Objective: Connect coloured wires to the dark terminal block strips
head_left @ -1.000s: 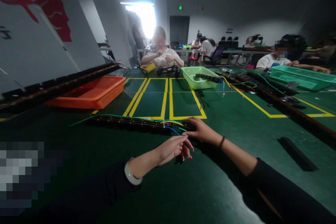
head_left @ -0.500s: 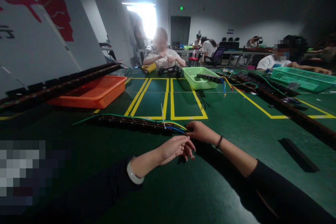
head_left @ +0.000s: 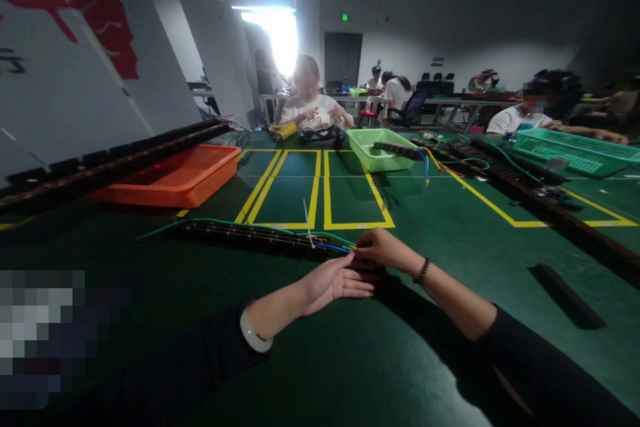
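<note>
Wall panel point(head_left: 103, 103): char. point(head_left: 12, 62), prob. 行; green sign point(head_left: 345, 17) above door point(head_left: 343, 61), illegible.

A dark, nearly black sleeve point(head_left: 200, 353), softly creased, comes in from eight o'clock and ends near the wrist. There, at the eight o'clock side of the left hand point(head_left: 333, 288), sits a smooth, whitish band point(head_left: 255, 333). From four o'clock comes a plain black sleeve point(head_left: 545, 363), ending partway down the forearm. A dark beaded bracelet point(head_left: 424, 270) circles the wrist, at four o'clock from the right hand point(head_left: 387, 250).
</note>
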Demonstrator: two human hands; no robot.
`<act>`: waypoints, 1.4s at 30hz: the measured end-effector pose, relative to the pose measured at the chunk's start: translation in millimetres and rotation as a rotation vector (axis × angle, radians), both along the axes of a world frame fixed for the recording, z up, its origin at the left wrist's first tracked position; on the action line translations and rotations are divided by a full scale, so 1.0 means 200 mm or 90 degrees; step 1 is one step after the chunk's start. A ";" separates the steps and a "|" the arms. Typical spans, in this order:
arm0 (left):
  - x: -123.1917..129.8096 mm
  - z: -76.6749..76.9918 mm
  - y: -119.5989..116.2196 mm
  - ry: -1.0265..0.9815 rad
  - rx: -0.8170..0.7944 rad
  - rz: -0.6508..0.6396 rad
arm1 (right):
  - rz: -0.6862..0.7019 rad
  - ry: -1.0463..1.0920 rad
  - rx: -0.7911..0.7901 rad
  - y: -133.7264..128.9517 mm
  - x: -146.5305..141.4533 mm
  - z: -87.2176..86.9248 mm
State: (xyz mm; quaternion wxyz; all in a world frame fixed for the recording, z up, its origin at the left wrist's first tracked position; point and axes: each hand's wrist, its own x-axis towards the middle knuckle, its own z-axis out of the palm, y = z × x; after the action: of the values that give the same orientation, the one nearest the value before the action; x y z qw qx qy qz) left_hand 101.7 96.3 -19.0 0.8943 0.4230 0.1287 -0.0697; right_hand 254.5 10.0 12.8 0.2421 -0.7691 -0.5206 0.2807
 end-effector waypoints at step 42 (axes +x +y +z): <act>0.02 0.01 -0.01 0.068 -0.095 0.224 | 0.160 -0.675 0.005 -0.12 -0.34 0.06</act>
State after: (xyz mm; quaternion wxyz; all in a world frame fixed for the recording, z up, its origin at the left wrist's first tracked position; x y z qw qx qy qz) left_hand 105.4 95.2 -16.1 0.9134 0.3224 0.2422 0.0560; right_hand 185.8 -14.2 24.9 -0.0868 -0.7360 -0.6604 -0.1208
